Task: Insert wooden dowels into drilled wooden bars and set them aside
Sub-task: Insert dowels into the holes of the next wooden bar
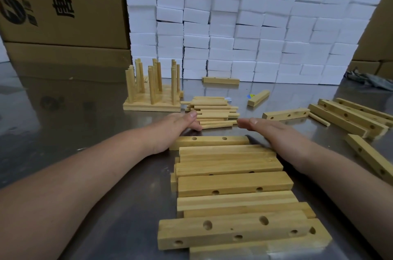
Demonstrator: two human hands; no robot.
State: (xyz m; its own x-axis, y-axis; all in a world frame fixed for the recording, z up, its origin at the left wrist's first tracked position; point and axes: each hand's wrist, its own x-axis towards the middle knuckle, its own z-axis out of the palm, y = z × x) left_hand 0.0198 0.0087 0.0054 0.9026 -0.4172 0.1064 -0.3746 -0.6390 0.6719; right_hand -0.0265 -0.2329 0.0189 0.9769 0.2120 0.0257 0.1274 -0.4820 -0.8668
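Reading this as the dowel pick-up step, start of a cycle. Both hands hold nothing. Left hand (178,126) is flat with straight fingers, its tips at or touching the left end of the dowel pile (212,108); I can't confirm contact. Right hand (274,132) is also flat and relaxed, with its tips just beside the pile's right end. The two bracket the pile from 9 and 3 o'clock.

Dowels lie loose at 12 o'clock from the hands, on the steel table (95,110). The stack of drilled bars (231,164) sits between my forearms at 6 o'clock. The far bar (210,141) is hole side up, just under the wrists. Finished pieces (152,89), dowels standing upright, are parked at 11 o'clock. More loose bars (348,118) lie at 3 o'clock, with one single bar (286,114) near the right fingertips.

My call on the next move:
- close the fingers on one dowel or a few without scattering the pile
- take the far bar, holes up
- line the dowel up square to the hole; a tilted entry will likely bind
- then shift the bar over to 11 o'clock

Main risk is round dowels rolling on bare steel.
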